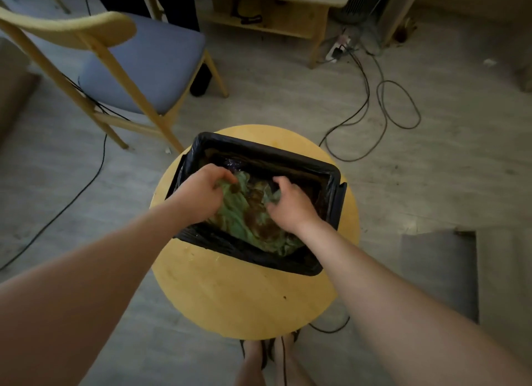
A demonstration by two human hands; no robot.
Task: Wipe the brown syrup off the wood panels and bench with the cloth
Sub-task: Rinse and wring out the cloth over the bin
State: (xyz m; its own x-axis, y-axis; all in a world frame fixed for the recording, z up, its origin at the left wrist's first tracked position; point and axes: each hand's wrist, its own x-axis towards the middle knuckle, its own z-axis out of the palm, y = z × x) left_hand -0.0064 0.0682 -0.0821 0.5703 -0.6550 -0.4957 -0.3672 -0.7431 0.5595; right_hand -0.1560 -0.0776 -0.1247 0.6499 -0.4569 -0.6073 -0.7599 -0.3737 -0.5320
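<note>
Grey plank floor (288, 103) is carrying everything in view. Nearest the camera, two bare feet (253, 357) are standing just below one round yellow wooden bench (230, 299). One small brown speck (284, 297) is sitting on the bench top, toward its near right. One rectangular bin (288, 266), lined with a black bag, is standing on the far half of the bench.

Two hands are reaching into the bin's mouth. The left hand (201, 194) is holding the left part of one green cloth (236, 213) in a closed grip, fingers curled into the fabric. The right hand (290, 204) is gripping the right part in the same way, fingers bent over a fold. The cloth is hanging bunched between the two grips, inside the bin's rim, and brown syrup (256, 210) is staining its middle.

To the right, one grey mat (437, 270) is lying on the floor. Farther off, one wooden chair (144, 60) with a blue seat is standing at left. Several dark cables (398, 106) are looping at right toward one white power strip (337, 51). One pale wooden table (276, 17) is standing at the far edge.
</note>
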